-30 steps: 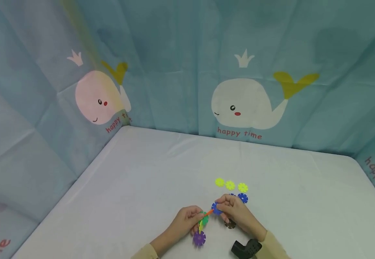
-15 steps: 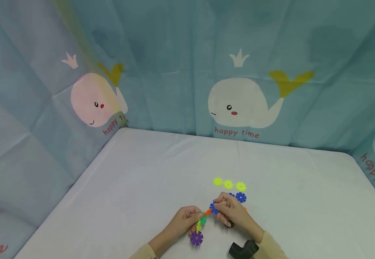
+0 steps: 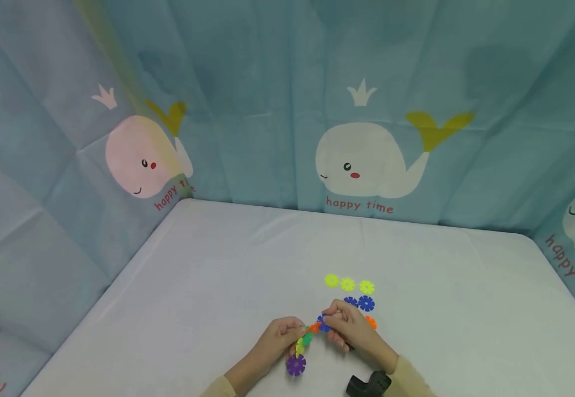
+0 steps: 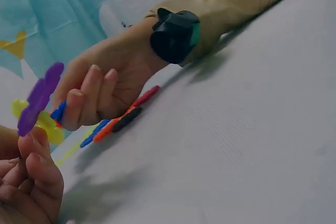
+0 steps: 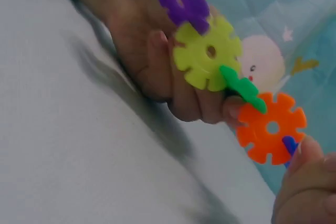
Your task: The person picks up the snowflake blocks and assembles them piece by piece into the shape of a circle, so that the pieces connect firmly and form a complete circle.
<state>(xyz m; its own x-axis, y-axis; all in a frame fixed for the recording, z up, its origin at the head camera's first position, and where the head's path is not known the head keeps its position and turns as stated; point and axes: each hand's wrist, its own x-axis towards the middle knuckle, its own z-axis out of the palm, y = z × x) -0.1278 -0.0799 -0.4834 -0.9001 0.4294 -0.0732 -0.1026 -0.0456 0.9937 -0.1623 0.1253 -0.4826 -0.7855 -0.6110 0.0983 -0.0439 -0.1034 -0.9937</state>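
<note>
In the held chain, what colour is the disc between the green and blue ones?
Orange. That disc shows best in the right wrist view.

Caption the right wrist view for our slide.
Left hand and right hand hold a row of five colourful discs.

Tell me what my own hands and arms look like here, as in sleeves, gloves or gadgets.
Your left hand and right hand wear no gloves. The left sleeve and right sleeve are tan. A chunky black device with a green patch sits by the right sleeve's end.
</note>
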